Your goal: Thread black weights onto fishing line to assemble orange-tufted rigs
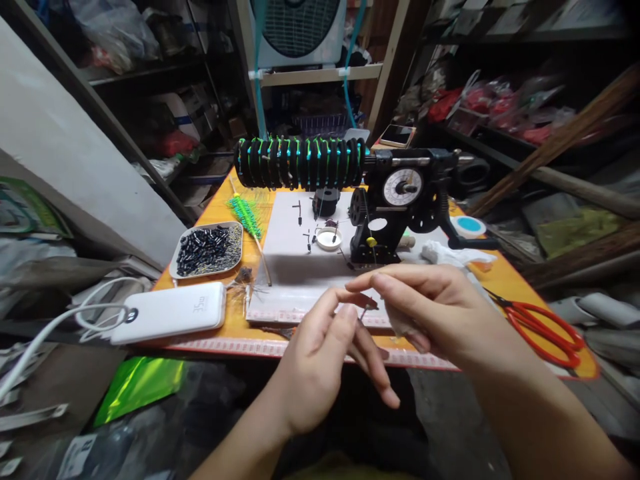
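My left hand [320,360] and my right hand [425,310] meet in front of me above the near edge of an orange table [505,277]. Both pinch a small dark part with thin wire leads [365,308] between thumb and forefinger. The right hand also tucks a scrap of white tissue [400,325] in its palm. Behind the hands stands a black hand-cranked winding machine [395,207] with a round dial. Its spindle carries a row of black rings wound with green wire [300,162].
A tray of several small black parts [207,250] and a white power bank [170,312] with cable lie at left. Red scissors [543,323] lie at right. A white mat [295,267] holds loose parts, a small white cup [329,238] and crumpled tissue [450,255]. Cluttered shelves surround the table.
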The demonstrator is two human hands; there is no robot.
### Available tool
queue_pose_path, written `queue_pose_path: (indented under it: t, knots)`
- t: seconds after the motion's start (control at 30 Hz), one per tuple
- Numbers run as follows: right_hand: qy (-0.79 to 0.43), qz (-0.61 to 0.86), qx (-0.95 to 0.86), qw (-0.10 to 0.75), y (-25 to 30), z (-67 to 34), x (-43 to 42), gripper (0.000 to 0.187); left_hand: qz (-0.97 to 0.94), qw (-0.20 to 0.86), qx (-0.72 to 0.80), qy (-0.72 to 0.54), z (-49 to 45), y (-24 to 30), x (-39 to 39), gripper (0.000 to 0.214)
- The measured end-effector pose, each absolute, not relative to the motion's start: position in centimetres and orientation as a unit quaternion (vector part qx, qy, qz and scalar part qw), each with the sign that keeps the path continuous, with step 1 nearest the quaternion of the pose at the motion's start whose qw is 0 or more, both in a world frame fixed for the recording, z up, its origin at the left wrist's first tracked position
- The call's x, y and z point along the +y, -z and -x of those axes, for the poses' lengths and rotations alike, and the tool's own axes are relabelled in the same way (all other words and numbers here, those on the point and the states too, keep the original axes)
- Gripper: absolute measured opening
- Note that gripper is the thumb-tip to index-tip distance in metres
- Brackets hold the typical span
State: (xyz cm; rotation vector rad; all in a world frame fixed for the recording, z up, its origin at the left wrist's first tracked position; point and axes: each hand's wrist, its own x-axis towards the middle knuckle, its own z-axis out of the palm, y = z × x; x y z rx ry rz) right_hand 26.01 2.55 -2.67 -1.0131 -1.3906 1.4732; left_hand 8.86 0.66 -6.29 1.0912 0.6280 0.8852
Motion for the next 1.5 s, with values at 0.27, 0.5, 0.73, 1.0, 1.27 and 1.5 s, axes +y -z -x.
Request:
queue_pose_path:
  t: [0.27, 0.5, 0.73, 1.0, 1.27, 1.5]
  knots:
    - [-0.767, 0.321, -0.366, 0.418, 2.8, -25.7, 2.6, 0.026, -0.569, 0.651, 0.327, -0.381, -9.2, 6.1, 1.2, 0.038]
    - [-0.788, 0.258, -0.258, 0.496, 2.8, -23.8, 3.8, 0.052, -0.448, 0.731, 0.25, -0.45, -10.2, 7.9, 0.3, 0.041]
    - [-0.782, 0.264, -0.237, 0.512, 3.1, -23.4, 4.2, 0.052, -0.29, 0.831, 0.165, -0.445, -9.9, 8.5, -1.3, 0.035]
    - [-0.775, 0.283, -0.247, 0.508, 3.2, -23.6, 4.1, 0.052, -0.212, 0.878, 0.103, -0.415, -9.2, 9.0, -2.4, 0.035]
    - [-0.769, 0.285, -0.264, 0.508, 3.1, -23.9, 4.1, 0.052, -0.185, 0.895, 0.063, -0.4, -9.1, 9.9, -2.7, 0.039]
    - [-0.763, 0.286, -0.27, 0.513, 2.9, -24.3, 4.0, 0.051, -0.187, 0.897, 0.086, -0.391, -9.3, 9.9, -2.9, 0.036]
